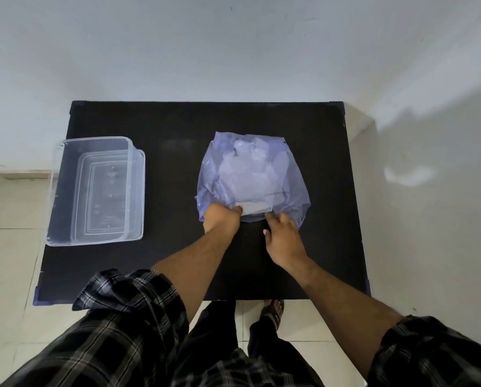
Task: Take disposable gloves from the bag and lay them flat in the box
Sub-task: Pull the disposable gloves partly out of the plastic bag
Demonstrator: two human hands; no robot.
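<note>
A translucent blue-violet plastic bag (292,180) lies on the black table, right of centre, with pale clear disposable gloves (245,174) showing through it. My left hand (222,217) is closed on the bag's near left edge at its mouth. My right hand (282,233) is at the mouth's near right side, fingers pinching the near edge of a clear glove (254,208) that sticks out of the opening. The clear plastic box (94,233) stands at the table's left edge, with nothing visible inside it.
The black table (178,129) stands against a white wall, on a pale tiled floor. My checked sleeves and a sandalled foot (273,310) show below the table's near edge. The box overhangs the table's left edge slightly.
</note>
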